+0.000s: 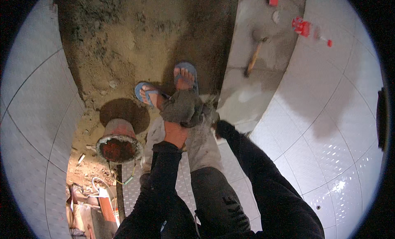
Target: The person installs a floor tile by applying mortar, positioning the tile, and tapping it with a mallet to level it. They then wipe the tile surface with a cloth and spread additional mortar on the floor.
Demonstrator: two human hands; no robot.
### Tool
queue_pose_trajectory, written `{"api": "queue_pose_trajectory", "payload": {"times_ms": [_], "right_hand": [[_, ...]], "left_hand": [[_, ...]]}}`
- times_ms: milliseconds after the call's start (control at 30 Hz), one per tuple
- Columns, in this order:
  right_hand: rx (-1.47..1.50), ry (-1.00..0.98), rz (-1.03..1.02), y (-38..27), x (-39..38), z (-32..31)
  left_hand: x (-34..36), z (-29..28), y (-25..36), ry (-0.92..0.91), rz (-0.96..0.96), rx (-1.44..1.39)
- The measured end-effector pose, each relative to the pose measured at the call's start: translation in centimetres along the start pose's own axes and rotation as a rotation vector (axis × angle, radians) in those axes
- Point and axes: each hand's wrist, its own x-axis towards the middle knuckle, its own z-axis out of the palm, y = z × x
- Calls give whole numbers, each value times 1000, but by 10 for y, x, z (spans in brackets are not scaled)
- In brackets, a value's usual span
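White tiled wall left, tiles up; sandy brown floor untiled. Left hand at near edge of grey mortar-like lump over dusty trouser legs, fingers hidden, grip unclear; lump's long axis roughly crosswise, pointing end indistinct. Right hand right of lump, blurred; cannot tell grip.

Glare dots the right-side tiles in dim light.

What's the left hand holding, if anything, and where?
Perhaps the grey lump; the left hand is partly hidden, so the gripped part can't be told.
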Motion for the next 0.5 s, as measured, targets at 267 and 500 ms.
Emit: {"api": "queue_pose_trajectory", "payload": {"times_ms": [267, 500], "right_hand": [[-1016, 386, 144, -217, -267, 90], [-1300, 158, -343, -376, -291, 169]], "left_hand": [[-87, -84, -22, 175, -225, -245], [-159, -86, 67, 410, -196, -347]]}}
